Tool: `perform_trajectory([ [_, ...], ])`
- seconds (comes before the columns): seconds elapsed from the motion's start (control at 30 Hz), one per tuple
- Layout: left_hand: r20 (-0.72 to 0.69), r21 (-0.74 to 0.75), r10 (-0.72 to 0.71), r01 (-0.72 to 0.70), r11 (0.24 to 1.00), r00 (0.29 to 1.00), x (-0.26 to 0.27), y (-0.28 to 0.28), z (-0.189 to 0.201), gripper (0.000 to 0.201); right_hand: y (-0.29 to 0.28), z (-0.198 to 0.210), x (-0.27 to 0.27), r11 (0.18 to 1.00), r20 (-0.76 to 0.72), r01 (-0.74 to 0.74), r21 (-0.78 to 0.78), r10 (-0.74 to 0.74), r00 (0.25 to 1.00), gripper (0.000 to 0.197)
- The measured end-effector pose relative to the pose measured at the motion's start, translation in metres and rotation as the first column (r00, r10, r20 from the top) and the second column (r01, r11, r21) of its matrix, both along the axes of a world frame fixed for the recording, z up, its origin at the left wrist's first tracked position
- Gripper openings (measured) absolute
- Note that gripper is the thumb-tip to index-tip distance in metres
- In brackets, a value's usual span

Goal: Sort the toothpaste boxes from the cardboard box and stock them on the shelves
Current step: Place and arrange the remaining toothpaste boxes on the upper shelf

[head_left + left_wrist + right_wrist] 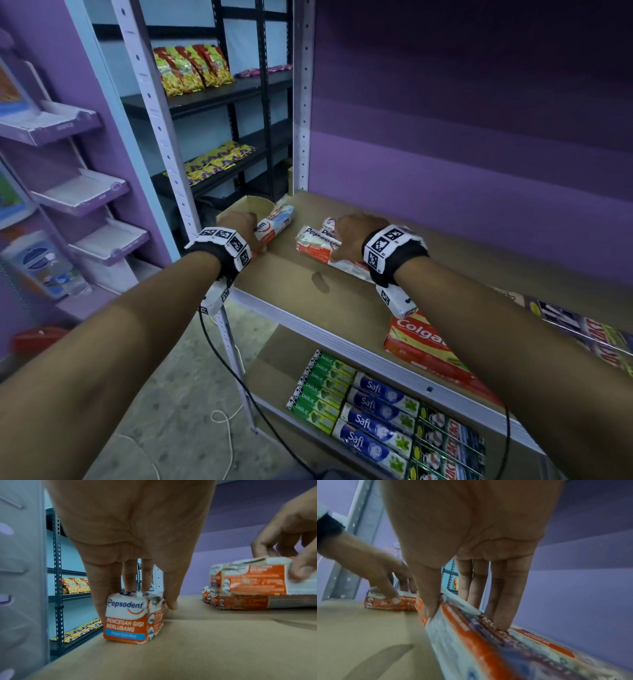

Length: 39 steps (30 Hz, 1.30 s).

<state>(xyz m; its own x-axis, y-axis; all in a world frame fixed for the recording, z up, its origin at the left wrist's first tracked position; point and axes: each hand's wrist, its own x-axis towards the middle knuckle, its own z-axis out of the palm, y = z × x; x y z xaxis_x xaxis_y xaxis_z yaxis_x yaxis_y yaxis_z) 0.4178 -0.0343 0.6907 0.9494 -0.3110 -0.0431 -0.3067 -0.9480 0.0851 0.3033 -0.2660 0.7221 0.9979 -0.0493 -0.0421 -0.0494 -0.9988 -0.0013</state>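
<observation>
My left hand grips one white-and-orange Pepsodent box that lies at the left end of the cardboard-lined shelf. In the left wrist view its fingers and thumb flank the box, which rests on the cardboard. My right hand holds the top box of a small Pepsodent stack a little to the right. There the thumb presses the near side and the fingers reach over the top box. A cardboard flap stands behind the left hand.
Further right on this shelf lie a red Colgate box and dark boxes. The shelf below holds rows of green Darlie, blue Safi and dark green boxes. A metal upright stands behind; a cable hangs from my left wrist.
</observation>
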Motion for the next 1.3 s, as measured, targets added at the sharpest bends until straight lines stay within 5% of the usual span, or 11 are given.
perform_trajectory([
  [0.23, 0.016, -0.042, -0.025, 0.026, 0.999, 1.0, 0.002, 0.006, -0.008, 0.068, -0.002, -0.023, 0.005, 0.998, -0.033, 0.055, -0.005, -0.055, 0.998, 0.061],
  [0.5, 0.107, -0.206, 0.012, 0.011, 0.978, 0.994, 0.0, 0.012, -0.015, 0.032, -0.003, -0.016, -0.002, 0.998, -0.074, 0.036, 0.053, -0.032, 0.997, 0.067],
  [0.77, 0.158, -0.391, 0.033, 0.032, 0.92, 0.987, -0.018, 0.009, -0.004, 0.028, -0.018, 0.0, -0.017, 0.974, -0.164, 0.109, 0.198, -0.077, 0.984, 0.049],
  [0.87, 0.218, -0.437, -0.021, 0.117, 0.892, 0.976, -0.024, 0.01, 0.008, 0.031, -0.031, 0.004, -0.02, 0.899, -0.216, 0.214, 0.383, -0.138, 0.967, 0.035],
  [1.0, 0.289, -0.445, -0.195, 0.312, 0.84, 0.937, -0.03, 0.009, 0.027, 0.038, -0.047, 0.002, -0.028, 0.63, -0.182, 0.306, 0.714, -0.255, 0.95, 0.022],
  [1.2, 0.305, -0.434, -0.429, 0.525, 0.733, 0.851, -0.038, -0.003, 0.035, 0.044, -0.053, 0.014, -0.04, 0.684, 0.036, 0.135, 0.717, -0.23, 0.972, 0.081],
  [1.3, 0.282, -0.468, -0.489, 0.564, 0.681, 0.825, -0.048, -0.011, 0.034, 0.047, -0.052, 0.019, -0.053, 0.77, 0.043, 0.083, 0.633, -0.142, 0.989, 0.084],
])
